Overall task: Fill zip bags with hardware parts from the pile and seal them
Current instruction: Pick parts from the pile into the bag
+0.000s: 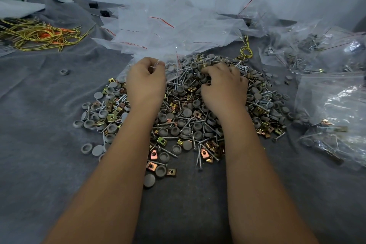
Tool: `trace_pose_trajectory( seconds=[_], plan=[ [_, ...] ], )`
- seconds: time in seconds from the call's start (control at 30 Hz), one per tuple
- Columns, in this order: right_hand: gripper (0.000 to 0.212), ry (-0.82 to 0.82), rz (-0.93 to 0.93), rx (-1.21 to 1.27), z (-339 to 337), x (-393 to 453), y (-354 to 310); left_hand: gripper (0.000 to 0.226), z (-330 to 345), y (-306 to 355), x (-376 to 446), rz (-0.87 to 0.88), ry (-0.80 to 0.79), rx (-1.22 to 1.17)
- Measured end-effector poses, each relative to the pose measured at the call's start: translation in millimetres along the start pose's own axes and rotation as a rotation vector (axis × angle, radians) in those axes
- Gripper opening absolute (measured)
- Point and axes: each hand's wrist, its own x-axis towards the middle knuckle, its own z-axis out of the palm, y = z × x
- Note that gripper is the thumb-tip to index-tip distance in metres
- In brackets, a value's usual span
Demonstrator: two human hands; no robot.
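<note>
Presently left hand [145,83] pinches the rim of a clear zip bag [174,67] at the far edge of the hardware pile [184,117]. Right hand [223,85], fingers curled, claws into screws and grey caps. Empty zip bags [168,27] heaped beyond; filled bags [332,105] lie right, on grey cloth [39,125].

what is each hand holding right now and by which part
The left hand pinches a clear zip bag at its near top edge. The right hand is curled into the parts pile, gathering pieces; exactly which cannot be told.
</note>
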Motion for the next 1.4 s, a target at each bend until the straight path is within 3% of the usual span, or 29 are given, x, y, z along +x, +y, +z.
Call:
trace_pose_trajectory(
  seconds=[0.27, 0.43, 0.6, 0.7, 0.87, 1.4],
  plan=[
    [0.043, -0.021, -0.005, -0.016, 2, -1, -1, 0.021, 0, 0, 0, 0.005, -0.007, -0.002],
    [0.035, 0.098, 0.018, 0.074, 2, 0, -1, 0.019, 0, 0, 0, 0.001, -0.004, 0.003],
    [0.017, 0.335, 0.020, 0.437, -4, -1, -9, 0.016, 0, 1, -1, 0.002, -0.006, 0.001],
    [0.015, 0.316, 0.036, 0.742, -6, -2, -14, 0.015, -1, 1, -1, 0.014, -0.009, 0.003],
    [0.024, 0.270, -0.015, 0.894, -5, -3, -20, 0.022, 1, 0, -2, 0.081, -0.048, 0.064],
    [0.027, 0.177, -0.141, 0.654, 11, -7, -29, 0.012, 4, 3, -4, 0.175, -0.104, 0.017]
  ],
)
